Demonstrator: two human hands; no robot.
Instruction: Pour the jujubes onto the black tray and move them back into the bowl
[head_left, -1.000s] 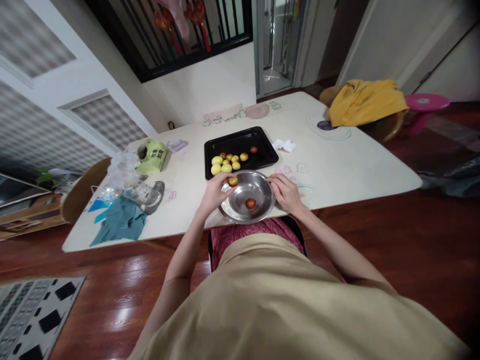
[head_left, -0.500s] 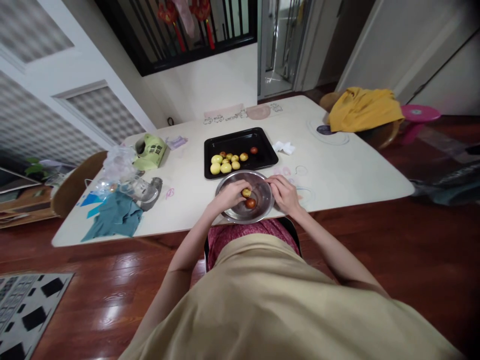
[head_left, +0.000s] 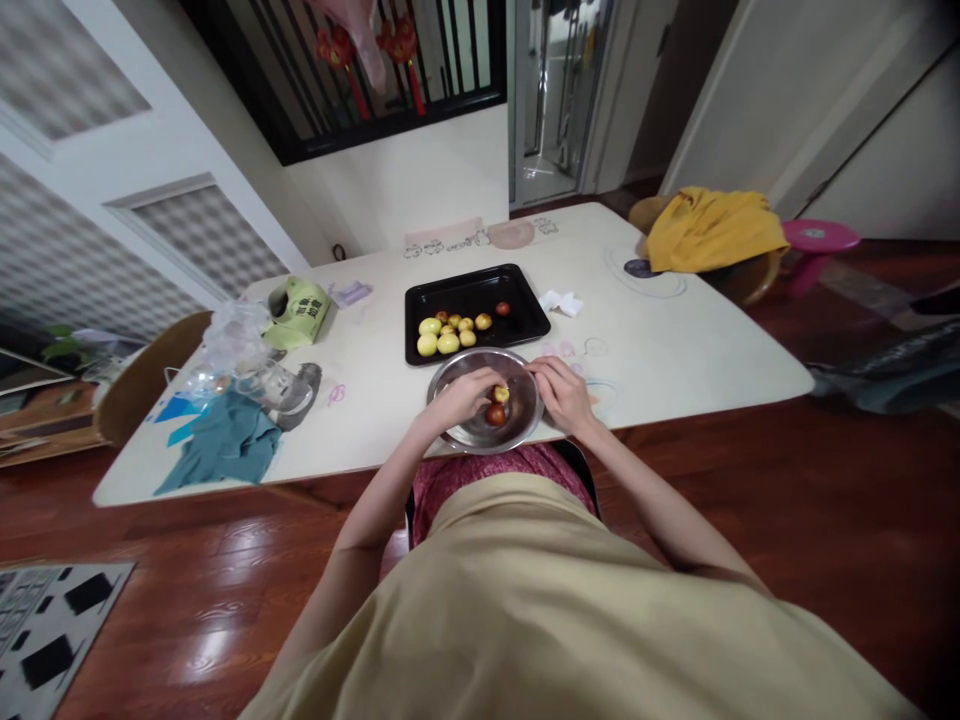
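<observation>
A steel bowl (head_left: 480, 438) stands at the table's near edge. Inside it, my left hand (head_left: 471, 394) curls its fingers against a small yellow jujube-like fruit (head_left: 501, 395); the thumb side of the grip is partly hidden. Just below that fruit, a red-brown one (head_left: 495, 414) lies on the bowl's bottom. My right hand (head_left: 564, 395) pinches the bowl's right rim. Behind the bowl is a black baking tray (head_left: 480, 284), with several yellow-green fruits (head_left: 448, 343) grouped at its front left and a dark red one (head_left: 502, 309) apart from them.
Crumpled white tissue (head_left: 561, 303) lies right of the tray. On the table's left are a green bag (head_left: 298, 312), clear plastic packaging (head_left: 232, 335) and a teal cloth (head_left: 225, 440). Yellow fabric (head_left: 712, 230) drapes a chair at the far right, near a pink stool (head_left: 821, 236).
The yellow fruit at my left fingers has turned and shifted slightly within the bowl. My right hand stays at the rim. The whole view has shifted a little.
</observation>
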